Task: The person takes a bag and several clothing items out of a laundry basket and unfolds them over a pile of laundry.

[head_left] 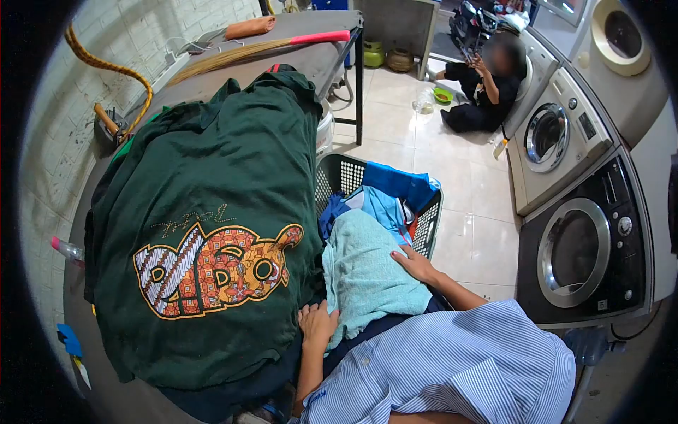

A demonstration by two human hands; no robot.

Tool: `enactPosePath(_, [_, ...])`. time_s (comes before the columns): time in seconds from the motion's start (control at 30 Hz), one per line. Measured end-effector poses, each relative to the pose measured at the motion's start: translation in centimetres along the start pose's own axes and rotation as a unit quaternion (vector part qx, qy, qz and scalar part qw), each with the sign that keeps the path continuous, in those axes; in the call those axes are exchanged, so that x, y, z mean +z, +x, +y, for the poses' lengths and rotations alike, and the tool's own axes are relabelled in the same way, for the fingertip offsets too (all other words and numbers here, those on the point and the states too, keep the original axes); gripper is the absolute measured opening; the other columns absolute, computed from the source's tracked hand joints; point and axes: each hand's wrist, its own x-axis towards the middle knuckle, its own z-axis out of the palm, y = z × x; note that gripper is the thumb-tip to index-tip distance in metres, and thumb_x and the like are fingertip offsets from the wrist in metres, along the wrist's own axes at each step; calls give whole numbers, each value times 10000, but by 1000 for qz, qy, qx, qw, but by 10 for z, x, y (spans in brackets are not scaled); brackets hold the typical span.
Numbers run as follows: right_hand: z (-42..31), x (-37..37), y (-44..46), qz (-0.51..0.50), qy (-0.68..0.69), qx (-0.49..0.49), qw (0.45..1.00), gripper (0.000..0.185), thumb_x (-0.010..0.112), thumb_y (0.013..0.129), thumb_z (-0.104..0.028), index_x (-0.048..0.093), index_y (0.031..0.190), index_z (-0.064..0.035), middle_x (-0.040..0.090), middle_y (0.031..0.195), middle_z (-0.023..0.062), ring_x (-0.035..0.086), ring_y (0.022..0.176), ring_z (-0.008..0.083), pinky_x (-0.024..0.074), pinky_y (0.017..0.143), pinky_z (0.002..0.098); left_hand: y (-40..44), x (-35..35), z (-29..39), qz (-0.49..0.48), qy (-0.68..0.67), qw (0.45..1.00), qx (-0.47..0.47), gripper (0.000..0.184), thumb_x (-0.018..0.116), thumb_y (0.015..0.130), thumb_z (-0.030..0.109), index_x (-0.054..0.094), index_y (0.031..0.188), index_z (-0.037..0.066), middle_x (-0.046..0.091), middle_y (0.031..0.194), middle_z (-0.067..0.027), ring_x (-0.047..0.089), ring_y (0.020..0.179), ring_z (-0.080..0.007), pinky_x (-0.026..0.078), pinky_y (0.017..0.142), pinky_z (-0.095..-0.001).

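Observation:
A mint-green towel (364, 268) lies bunched between the table and my body, over the near side of a dark plastic basket (432, 230). My right hand (417, 267) rests on the towel's right side, fingers stretched out. My left hand (318, 324) is at the towel's lower left edge, fingers extended against the side of a dark green shirt (233, 177). That shirt is spread over the table with its colourful printed design facing up. Blue clothes (378, 201) fill the basket behind the towel. Blue-and-white striped fabric (452, 353) covers my front.
A broom (261, 55) with a pink handle lies at the table's far end. Front-loading machines (573, 253) line the right side. A person (487, 85) sits on the tiled floor (470, 177) near a green bowl (443, 95). An iron-like tool (107, 124) stands at the left wall.

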Motion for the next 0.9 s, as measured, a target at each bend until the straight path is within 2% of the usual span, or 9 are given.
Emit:
enactPosePath(0.33, [2,0,2,2,-3,-6,1000,777,383,867,-597,356,1328,28,430,1314,232,443,1185,363,344,1002,383,1,-6,3,-8,8,1000,-7,413,545,784,388,623,1016,55,630,965,-154,527,928,-340,356,876,-424])
enactPosePath(0.47, [-6,-2,-2,-1,23,1,1000,775,388,867,-596,364,1323,30,432,1313,228,443,1186,356,346,1002,383,2,-19,8,-60,-19,998,-11,501,563,804,394,571,1171,54,625,1056,-138,548,982,-316,347,913,-406])
enactPosePath(0.9, [-6,-2,-3,2,6,5,1000,780,387,863,-602,366,1324,27,421,1327,217,440,1192,345,340,1009,378,3,-22,9,-72,-11,997,-10,521,582,802,361,522,1224,60,628,1036,-145,577,907,-318,369,878,-407])
